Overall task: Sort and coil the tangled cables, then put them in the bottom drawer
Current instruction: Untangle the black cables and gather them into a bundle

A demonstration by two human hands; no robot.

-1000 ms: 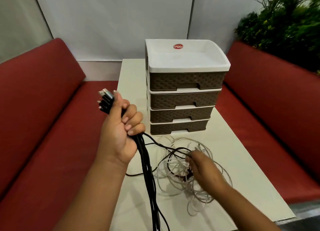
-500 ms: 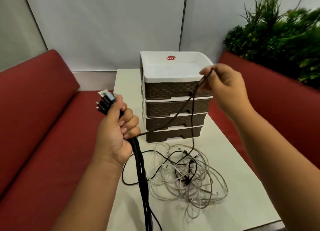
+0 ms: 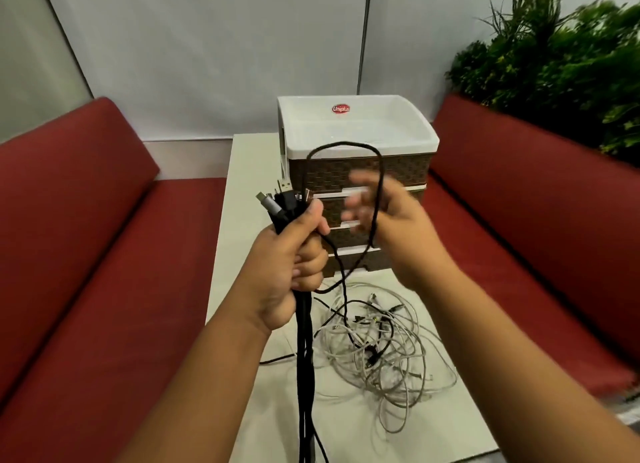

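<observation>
Head view shows the left hand (image 3: 294,254) shut tight around a bunch of black cables (image 3: 304,344). Their plugs (image 3: 277,199) stick up above the fist, and the long ends hang straight down below it.

Half a second ago the right hand (image 3: 391,227) was high up and off to the side, pulling one black cable (image 3: 379,185) out of the pile. Now that hand has come in close, just beside the left fist. The cable makes a tall loop above both hands, and one end is tucked in at the top of the fist with the other plugs. The right hand is blurry. Its fingers look spread out, and the cable runs across them, but I cannot tell if it is holding on or letting go.

I think this means one more black cable has joined the bunch. So the sorting is moving along, but no coiling has begun.

Below the right hand, the white cables (image 3: 388,351) lie in a messy heap on the table (image 3: 242,171). A few dark bits are mixed in, so some pulling may be left.

Behind both hands stands the drawer box (image 3: 356,130). The bottom drawer (image 3: 349,261) peeks out between the hands and looks shut.
</observation>
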